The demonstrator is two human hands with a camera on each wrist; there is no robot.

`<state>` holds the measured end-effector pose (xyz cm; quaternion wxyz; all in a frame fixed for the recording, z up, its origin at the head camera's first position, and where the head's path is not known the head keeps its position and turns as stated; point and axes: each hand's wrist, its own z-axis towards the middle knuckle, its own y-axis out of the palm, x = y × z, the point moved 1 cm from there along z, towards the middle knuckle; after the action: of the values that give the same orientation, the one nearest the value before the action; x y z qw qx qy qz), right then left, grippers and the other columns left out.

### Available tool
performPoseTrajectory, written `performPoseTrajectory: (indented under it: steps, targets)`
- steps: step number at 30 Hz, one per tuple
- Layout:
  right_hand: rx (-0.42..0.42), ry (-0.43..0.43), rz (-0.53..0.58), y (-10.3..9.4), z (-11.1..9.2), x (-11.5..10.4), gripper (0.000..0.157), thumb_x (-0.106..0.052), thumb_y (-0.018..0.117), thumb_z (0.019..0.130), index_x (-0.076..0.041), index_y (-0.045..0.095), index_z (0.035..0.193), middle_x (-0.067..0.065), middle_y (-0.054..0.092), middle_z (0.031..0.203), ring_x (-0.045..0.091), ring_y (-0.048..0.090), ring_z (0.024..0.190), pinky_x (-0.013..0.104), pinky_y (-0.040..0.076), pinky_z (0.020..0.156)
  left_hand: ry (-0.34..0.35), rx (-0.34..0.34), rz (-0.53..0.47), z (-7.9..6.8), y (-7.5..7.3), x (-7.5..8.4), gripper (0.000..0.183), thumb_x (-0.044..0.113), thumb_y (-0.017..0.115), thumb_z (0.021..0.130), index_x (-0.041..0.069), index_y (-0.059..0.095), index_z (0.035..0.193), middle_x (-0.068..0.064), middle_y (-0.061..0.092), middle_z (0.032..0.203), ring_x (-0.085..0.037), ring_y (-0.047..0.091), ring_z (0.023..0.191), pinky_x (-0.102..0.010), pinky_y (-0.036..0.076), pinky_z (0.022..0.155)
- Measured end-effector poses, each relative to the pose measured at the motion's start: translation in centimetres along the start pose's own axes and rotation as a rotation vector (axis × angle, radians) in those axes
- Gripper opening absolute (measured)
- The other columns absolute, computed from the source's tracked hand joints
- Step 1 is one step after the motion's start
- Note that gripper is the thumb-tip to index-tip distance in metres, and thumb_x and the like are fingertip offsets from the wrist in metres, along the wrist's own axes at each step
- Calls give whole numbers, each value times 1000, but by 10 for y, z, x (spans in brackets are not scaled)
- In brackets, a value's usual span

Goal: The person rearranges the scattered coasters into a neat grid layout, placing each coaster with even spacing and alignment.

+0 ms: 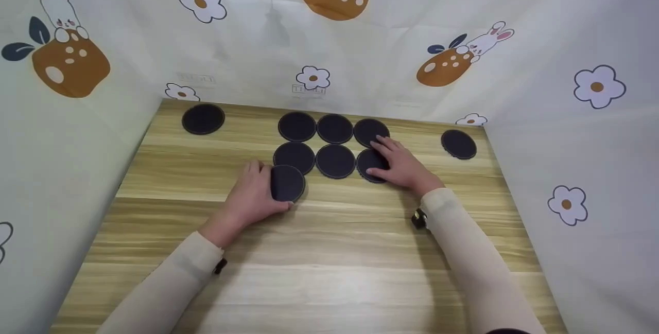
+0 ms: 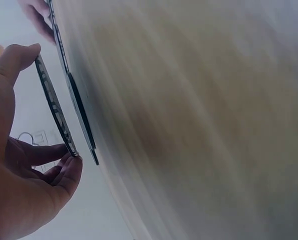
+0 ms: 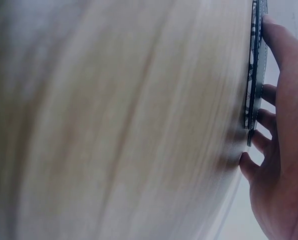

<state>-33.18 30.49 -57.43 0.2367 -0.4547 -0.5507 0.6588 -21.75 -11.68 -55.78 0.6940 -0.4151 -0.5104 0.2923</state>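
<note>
In the head view my left hand (image 1: pixel 249 192) pinches a round black coaster (image 1: pixel 288 185) by its edge, thumb at the near side and fingers at the far side. The left wrist view shows this held coaster (image 2: pixel 56 107) edge-on, with a gap between it and a coaster (image 2: pixel 81 112) lying on the table. Two rows of three black coasters lie close together; the held one overlaps the front-left coaster (image 1: pixel 293 155). My right hand (image 1: pixel 401 167) rests over the front-right coaster (image 1: pixel 368 167), with fingertips reaching the back-right coaster (image 1: pixel 368 129).
One more black coaster (image 1: pixel 203 119) lies at the table's back left, another (image 1: pixel 458 144) at the back right. The wood-grain table (image 1: pixel 329 262) is bounded by a pale printed cloth (image 1: pixel 247 61) at the back and on both sides.
</note>
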Motion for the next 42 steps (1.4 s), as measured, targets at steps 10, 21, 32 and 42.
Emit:
performPoseTrajectory:
  steps: [10,21,32,42]
  targets:
    - [5,-1,0,-1,0,-1,90,-61,73,101,-12,44,170,16,31,180,46,27,164,66,27,130,8,-31,-16,-3,3,9,109,51,99,68,-18,57,141,-28,53,126,-43,52,118,-56,53,105]
    - [-4,7,0,-1,0,0,91,-63,72,101,-13,43,171,14,29,181,45,26,165,66,27,130,-11,-58,0,-7,5,16,109,53,100,69,-20,57,139,-30,53,124,-44,52,118,-56,52,106]
    - [-2,3,12,0,0,2,91,-63,72,101,-13,43,171,14,29,181,45,25,165,64,25,131,-15,-61,2,-10,7,18,105,54,99,69,-19,61,134,-28,54,122,-43,51,115,-55,50,104]
    - [-1,-3,11,1,0,2,92,-64,71,101,-12,43,171,14,30,180,44,25,165,63,26,131,-22,-96,14,-11,9,18,105,54,99,71,-19,60,135,-29,53,124,-43,50,118,-55,50,107]
